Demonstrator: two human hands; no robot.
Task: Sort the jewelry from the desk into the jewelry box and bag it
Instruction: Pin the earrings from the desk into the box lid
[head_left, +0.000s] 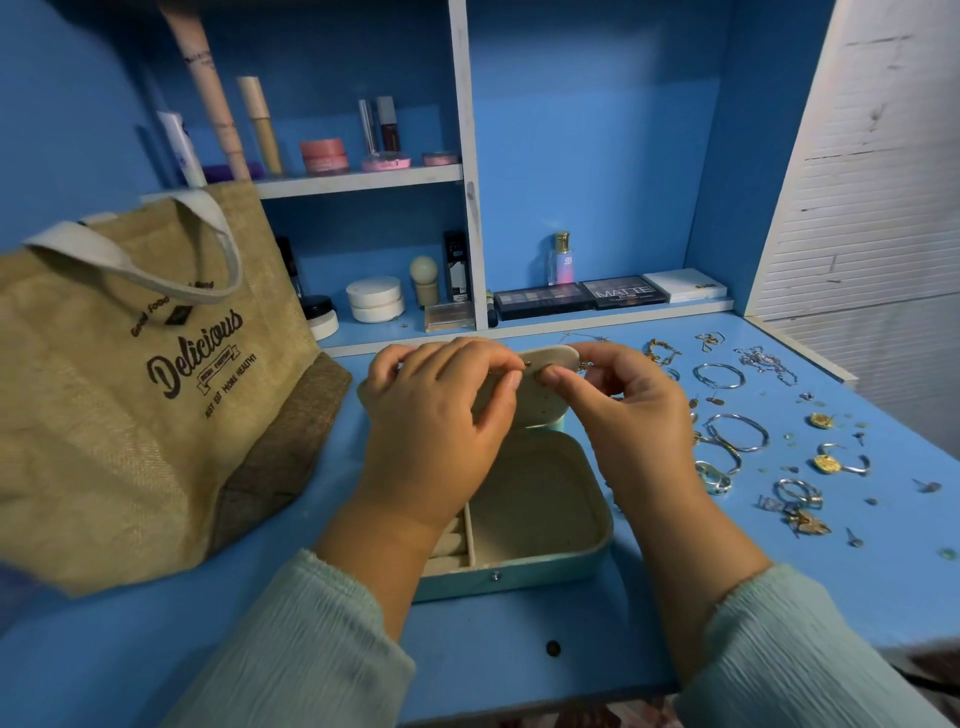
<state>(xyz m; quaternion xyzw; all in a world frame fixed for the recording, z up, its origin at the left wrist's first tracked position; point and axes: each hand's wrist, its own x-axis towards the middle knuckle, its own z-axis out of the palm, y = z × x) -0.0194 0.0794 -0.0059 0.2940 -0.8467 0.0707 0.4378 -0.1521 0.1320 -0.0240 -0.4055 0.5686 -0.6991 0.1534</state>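
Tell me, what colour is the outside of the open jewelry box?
Pale teal, with a cream lining; the jewelry box shows in the head view.

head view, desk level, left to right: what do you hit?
Jute bag → left hand → right hand, both raised over the open jewelry box at its lid panel → silver bangles → gold coin pendants → loose studs near the desk's right edge.
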